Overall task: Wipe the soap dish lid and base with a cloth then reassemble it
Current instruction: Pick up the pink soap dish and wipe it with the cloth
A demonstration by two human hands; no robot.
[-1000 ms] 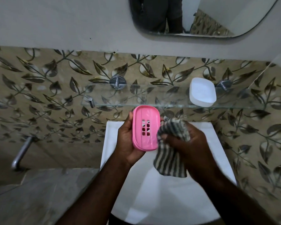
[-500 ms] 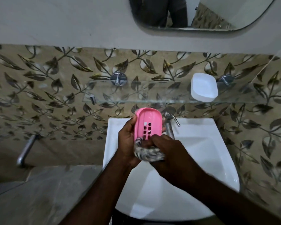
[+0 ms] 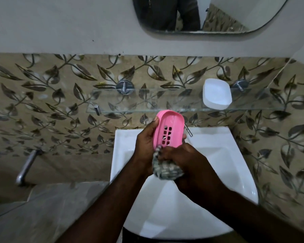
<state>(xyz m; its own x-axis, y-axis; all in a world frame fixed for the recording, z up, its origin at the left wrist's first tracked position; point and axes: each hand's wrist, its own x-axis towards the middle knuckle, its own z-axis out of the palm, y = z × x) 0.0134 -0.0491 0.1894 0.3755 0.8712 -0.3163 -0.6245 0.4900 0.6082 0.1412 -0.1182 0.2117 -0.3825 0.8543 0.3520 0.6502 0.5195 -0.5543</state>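
Both hands are close together over the sink (image 3: 218, 163). The left hand (image 3: 146, 142) is wrapped round the pink slotted soap dish part (image 3: 170, 125), holding it tipped up on end. The right hand (image 3: 184, 160) has the striped cloth (image 3: 167, 169) bunched up and pushed against its lower end. The white soap dish part (image 3: 217, 93) sits well apart on the glass shelf (image 3: 165, 100), with leafy wall tiles (image 3: 42, 102) behind and a mirror (image 3: 235, 11) up top.

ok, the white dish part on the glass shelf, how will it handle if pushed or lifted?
The white part looks like a thin moulded plastic shell, so probably stiff and light. On the smooth glass shelf a push would likely slide it, not tip it. It sits near the front edge, so it could fall toward the sink.
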